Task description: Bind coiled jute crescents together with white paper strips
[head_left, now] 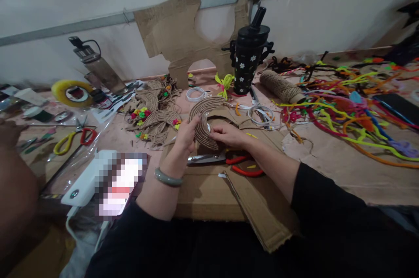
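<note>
My left hand (187, 133) is closed on the outer side of a curved, C-shaped piece of brown twine laid in close rows (208, 105). My right hand (229, 134) pinches at the lower inner edge of the same piece; its fingertips are partly hidden, and a small pale bit shows beside them. Scissors with red handles (247, 169) lie just below both hands on a cardboard sheet (196, 193). A long cardboard strip (262, 214) rests at the near side, under my right forearm.
Finished-looking twine pieces with coloured knots (160, 117) are piled at left. Behind stand a black flowered tumbler (245, 62), a clear bottle (101, 66) and cut cardboard (170, 20). Twine roll (281, 86) and coloured cords (353, 116) lie right; a phone (122, 186) left, beside another person's arm (16, 182).
</note>
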Demonstrator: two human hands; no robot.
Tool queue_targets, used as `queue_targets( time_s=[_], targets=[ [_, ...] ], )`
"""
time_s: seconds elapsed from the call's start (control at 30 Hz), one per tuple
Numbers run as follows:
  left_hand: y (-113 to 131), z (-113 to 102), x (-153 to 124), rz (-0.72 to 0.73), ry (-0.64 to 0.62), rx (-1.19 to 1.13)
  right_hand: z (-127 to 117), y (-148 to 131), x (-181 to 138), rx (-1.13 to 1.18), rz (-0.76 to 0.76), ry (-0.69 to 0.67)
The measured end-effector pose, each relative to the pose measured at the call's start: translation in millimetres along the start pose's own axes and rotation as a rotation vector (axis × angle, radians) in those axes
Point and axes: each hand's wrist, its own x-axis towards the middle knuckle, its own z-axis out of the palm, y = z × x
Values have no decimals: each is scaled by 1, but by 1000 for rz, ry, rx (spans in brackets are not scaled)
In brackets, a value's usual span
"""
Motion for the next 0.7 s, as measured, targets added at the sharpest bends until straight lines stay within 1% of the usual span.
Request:
queue_targets(
  time_s=[0.07, 0.1, 0.17, 0.27, 0.33, 0.43, 0.5, 0.57, 0.7],
  targets=[
    [3, -1, 1, 16, 16, -18, 1, -1, -1, 9, 18, -30],
    [4, -1, 2, 19, 17, -21, 1, -2, -1, 33, 28, -14],
    [4, -2, 1, -2, -2, -13, 2, -4, -1, 104, 40, 84],
    [3, -2, -1, -64, -56, 12, 0, -7, 0, 262, 44, 298],
    [2, -2, -4, -86, -85, 27, -2, -10, 1, 381, 65, 411],
    [2, -1, -7, -119, -133, 59, -5, -13, 2, 490, 117, 509],
    [2, 0, -8, -127, -157, 77, -5, -14, 2, 513, 134, 534],
    [3, 0, -7, -108, -167, 81, -5, -13, 2, 504, 136, 519],
    [3, -2, -6, -107, -170, 102, -3, -8, 3, 389, 105, 403]
  ],
)
